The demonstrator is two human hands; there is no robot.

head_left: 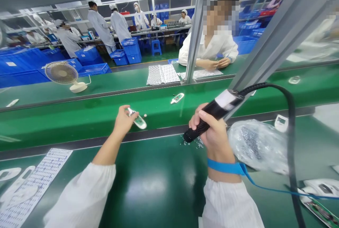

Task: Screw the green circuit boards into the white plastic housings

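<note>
Over the green conveyor belt, my left hand (123, 120) is closed on one end of a white oval device housing (140, 122) with green inside. Whether the housing touches the belt I cannot tell. My right hand (212, 129) is wrapped round a black electric screwdriver (206, 117), which tilts down to the left. Its lower end is at a scatter of small screws (199, 142) on the green worktable; the bit itself is not clearly visible. A black cable (290, 132) runs from its upper end. Farther along the belt lies another white housing with a green board (177, 98).
A clear plastic bag of dark small parts (251, 143) sits right of my right hand. A blue wrist strap cord (265, 188) trails rightward. Printed label sheets (50, 175) and white covers (10, 174) lie left. Across the belt are a fan (62, 74), metal posts and a co-worker (212, 44).
</note>
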